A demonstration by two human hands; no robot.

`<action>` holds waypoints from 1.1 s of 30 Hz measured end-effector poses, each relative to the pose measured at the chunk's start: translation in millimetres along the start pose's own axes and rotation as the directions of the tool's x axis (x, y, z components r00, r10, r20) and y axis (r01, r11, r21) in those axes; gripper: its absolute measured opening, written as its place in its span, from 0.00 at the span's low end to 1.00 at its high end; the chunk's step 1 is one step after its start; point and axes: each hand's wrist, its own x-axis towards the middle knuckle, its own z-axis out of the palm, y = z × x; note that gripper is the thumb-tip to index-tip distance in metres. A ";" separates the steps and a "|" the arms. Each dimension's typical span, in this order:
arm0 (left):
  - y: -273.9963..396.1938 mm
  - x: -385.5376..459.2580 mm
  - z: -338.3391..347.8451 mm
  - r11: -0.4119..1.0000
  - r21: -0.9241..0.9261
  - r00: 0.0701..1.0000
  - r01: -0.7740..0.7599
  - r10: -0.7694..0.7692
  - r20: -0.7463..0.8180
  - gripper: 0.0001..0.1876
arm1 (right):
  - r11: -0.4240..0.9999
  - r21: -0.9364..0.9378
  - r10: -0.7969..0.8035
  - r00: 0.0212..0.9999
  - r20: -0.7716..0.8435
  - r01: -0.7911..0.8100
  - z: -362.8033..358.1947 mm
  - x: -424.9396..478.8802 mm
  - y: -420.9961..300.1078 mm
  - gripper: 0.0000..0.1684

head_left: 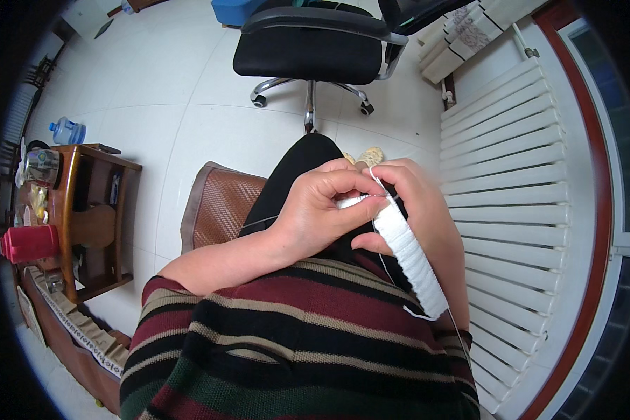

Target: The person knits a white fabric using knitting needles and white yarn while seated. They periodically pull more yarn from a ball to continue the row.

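A strip of white ribbed knitting hangs from between my hands down over my right forearm, with a loose yarn tail at its lower end. My left hand pinches the knitting's upper edge and a thin metal needle tip between thumb and forefinger. One needle sticks out to the left behind my left wrist. My right hand grips the other end of the work, with white yarn running over its forefinger. Another thin needle slants down past the strip's lower end. The fingers partly hide the needle tips.
A black office chair on casters stands ahead. White radiator fins line the right side. To the left, a wooden side table bears a red pitcher; a blue water jug sits beyond it. A brown woven seat mat lies beside my leg.
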 end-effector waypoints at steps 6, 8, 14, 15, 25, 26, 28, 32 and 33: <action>1.5 1.3 -16.2 0.957 -0.220 0.982 0.187 -0.183 0.037 0.05 | 0.965 -0.221 -0.191 0.958 -0.213 0.143 -8.9 -20.6 8.4 0.20; 5.5 2.2 -20.0 0.897 -0.335 0.958 0.287 -0.266 0.108 0.05 | 0.958 -0.218 -0.228 0.955 -0.192 0.185 -12.6 -26.0 17.3 0.16; 14.5 4.5 -20.5 0.814 -0.401 0.907 0.420 -0.372 0.195 0.06 | 0.961 -0.099 -0.271 0.954 -0.128 0.260 -23.4 -30.2 23.3 0.19; 16.5 4.5 -20.7 0.805 -0.407 0.902 0.431 -0.380 0.205 0.06 | 0.962 -0.083 -0.269 0.955 -0.122 0.260 -24.4 -29.8 22.4 0.20; 13.0 4.5 -21.3 0.804 -0.347 0.869 0.483 -0.391 0.303 0.05 | 0.985 0.113 -0.122 0.988 -0.099 0.133 -25.6 -31.9 27.8 0.13; 12.7 4.5 -19.5 0.798 -0.355 0.868 0.486 -0.393 0.304 0.05 | 0.987 0.126 -0.087 0.990 -0.112 0.101 -20.2 -33.2 28.0 0.13; 11.0 4.2 -15.1 0.789 -0.369 0.866 0.491 -0.399 0.301 0.05 | 0.992 0.085 -0.082 0.987 -0.140 0.094 -10.3 -29.9 20.5 0.16; -0.6 1.7 -11.7 0.756 -0.418 0.863 0.504 -0.456 0.216 0.04 | 0.901 -0.376 -0.274 0.956 -0.106 0.216 -13.6 -29.1 11.4 0.18; 0.5 1.4 -12.7 0.701 -0.473 0.842 0.533 -0.495 0.216 0.04 | 0.893 -0.396 -0.275 0.955 -0.108 0.213 -13.9 -28.2 10.2 0.20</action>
